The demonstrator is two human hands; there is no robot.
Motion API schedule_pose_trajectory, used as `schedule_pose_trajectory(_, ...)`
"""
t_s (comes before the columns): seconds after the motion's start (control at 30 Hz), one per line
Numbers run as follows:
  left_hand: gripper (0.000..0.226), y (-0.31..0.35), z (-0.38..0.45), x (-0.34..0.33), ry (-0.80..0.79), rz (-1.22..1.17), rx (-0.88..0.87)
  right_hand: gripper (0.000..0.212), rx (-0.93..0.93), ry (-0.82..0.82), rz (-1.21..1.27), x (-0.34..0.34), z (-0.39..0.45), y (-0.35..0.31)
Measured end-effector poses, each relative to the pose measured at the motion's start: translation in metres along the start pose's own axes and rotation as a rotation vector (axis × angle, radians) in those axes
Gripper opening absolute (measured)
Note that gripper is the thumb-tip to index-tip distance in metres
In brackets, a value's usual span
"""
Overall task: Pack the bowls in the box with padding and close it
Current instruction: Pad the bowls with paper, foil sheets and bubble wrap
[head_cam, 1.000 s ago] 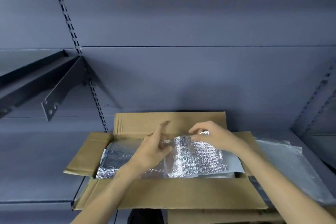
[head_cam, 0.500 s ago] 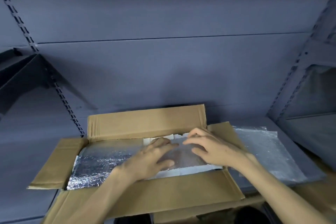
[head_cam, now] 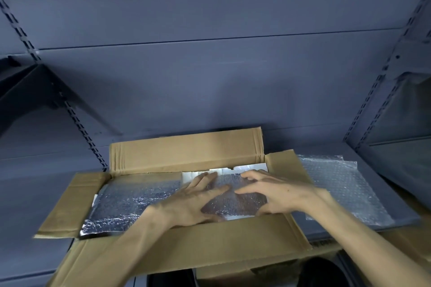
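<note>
an open brown cardboard box (head_cam: 186,251) sits on a grey metal shelf (head_cam: 35,193), all four flaps folded outward. silver foil bubble padding (head_cam: 130,200) covers its contents, so no bowls are visible. the left hand (head_cam: 189,202) and right hand (head_cam: 277,193) press flat on the padding, fingers spread, gripping nothing. another clear bubble-wrap sheet (head_cam: 345,189) lies just right of the box.

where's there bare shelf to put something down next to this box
Bare grey shelf lies left of the box, beyond its left flap. To the right, bubble wrap covers most of the shelf. Inside the box it is crowded: foil padding with both hands on it.
</note>
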State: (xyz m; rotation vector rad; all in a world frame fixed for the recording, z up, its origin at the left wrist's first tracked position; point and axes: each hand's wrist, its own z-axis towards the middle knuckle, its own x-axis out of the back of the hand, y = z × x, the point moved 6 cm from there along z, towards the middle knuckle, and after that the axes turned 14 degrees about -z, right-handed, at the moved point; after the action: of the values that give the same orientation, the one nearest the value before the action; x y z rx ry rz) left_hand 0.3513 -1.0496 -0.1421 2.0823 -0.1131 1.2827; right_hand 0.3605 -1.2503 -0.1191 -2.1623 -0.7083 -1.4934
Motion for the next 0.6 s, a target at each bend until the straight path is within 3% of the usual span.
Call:
schedule_pose_trajectory(0.3, 0.082, 0.002, 0.003, -0.004, -0.035, 0.123, 0.041, 0.076, -0.001, -0.029, -0.053, 0.000, 0.009, -0.003)
schedule_pose_trajectory(0.5, 0.087, 0.002, -0.009, 0.012, 0.045, -0.215, 0.027, 0.068, 0.001, 0.061, 0.115, 0.006, 0.001, 0.006)
schedule_pose_trajectory(0.6, 0.075, 0.004, -0.012, 0.025, 0.155, -0.226, -0.034, 0.059, -0.024, 0.179, 0.181, 0.014, -0.006, 0.013)
